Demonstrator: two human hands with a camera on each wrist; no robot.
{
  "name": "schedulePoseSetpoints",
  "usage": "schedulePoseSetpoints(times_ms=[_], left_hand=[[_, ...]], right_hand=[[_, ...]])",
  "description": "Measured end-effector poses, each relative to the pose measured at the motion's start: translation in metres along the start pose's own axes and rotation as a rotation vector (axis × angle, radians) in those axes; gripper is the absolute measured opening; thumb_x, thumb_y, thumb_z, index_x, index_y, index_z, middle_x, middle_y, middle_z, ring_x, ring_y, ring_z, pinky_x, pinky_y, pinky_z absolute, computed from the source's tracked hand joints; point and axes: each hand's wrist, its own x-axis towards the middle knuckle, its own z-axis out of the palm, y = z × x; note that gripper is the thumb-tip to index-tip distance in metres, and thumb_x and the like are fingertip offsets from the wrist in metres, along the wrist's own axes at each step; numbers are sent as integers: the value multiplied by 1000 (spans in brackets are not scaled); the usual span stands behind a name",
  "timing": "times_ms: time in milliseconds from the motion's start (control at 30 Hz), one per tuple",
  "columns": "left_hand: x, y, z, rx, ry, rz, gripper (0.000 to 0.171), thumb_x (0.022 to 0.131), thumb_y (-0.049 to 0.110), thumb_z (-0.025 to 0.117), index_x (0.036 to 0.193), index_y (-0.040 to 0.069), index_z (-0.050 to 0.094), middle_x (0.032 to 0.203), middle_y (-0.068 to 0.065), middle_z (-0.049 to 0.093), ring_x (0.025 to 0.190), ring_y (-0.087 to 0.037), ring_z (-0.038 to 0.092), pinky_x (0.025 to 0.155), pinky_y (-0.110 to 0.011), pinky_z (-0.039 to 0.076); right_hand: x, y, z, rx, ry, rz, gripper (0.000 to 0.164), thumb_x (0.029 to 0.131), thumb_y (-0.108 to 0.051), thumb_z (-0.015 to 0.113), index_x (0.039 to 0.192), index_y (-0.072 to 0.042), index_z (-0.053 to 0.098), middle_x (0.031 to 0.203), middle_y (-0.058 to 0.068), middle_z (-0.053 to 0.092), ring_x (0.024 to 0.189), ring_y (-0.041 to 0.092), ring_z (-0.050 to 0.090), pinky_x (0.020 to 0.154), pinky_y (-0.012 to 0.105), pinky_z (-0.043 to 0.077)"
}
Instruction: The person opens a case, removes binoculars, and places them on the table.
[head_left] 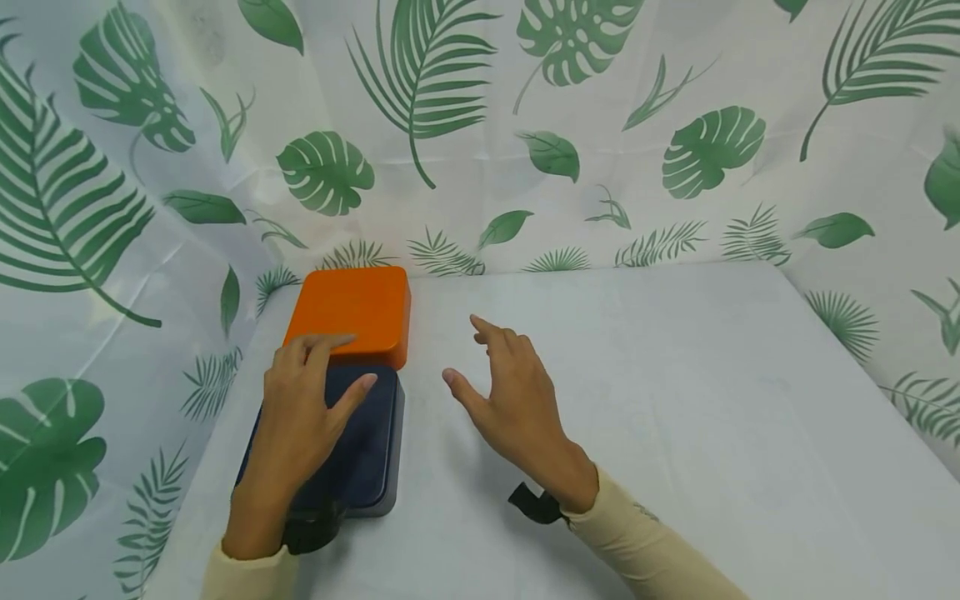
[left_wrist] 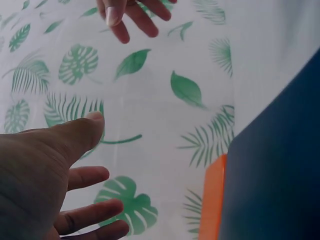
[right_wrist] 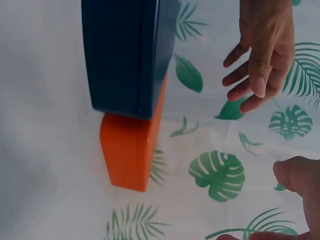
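Note:
A dark blue box [head_left: 367,450] with a rounded lid sits at the left of the white table, and an orange box [head_left: 348,308] stands right behind it. My left hand [head_left: 296,408] hovers over the blue box, thumb spread from the fingers, holding nothing. To the right of both boxes, my right hand [head_left: 517,396] is held above the table with its fingers loosely extended and nothing in it. In the right wrist view the left hand [right_wrist: 265,55] appears apart from the blue box [right_wrist: 120,60]. Both boxes look closed; their contents are hidden.
A white cloth covers the table [head_left: 675,400]. Behind it and along both sides hangs a white curtain [head_left: 465,200] printed with green leaves. Dark straps [head_left: 536,502] circle the wrists below cream sleeves.

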Motion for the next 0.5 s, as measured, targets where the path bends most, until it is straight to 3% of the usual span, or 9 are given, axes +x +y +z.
schedulePoseSetpoints(times_ms=[500], left_hand=[[-18, -34, -12, -46, -36, -138, 64, 89, 26, 89, 144, 8, 61, 136, -25, 57, 121, -44, 52, 100, -66, 45]], right_hand=[[-7, -6, 24, 97, -87, 17, 71, 95, -38, 81, 155, -12, 51, 130, 7, 70, 112, 22, 65, 82, 36, 56]])
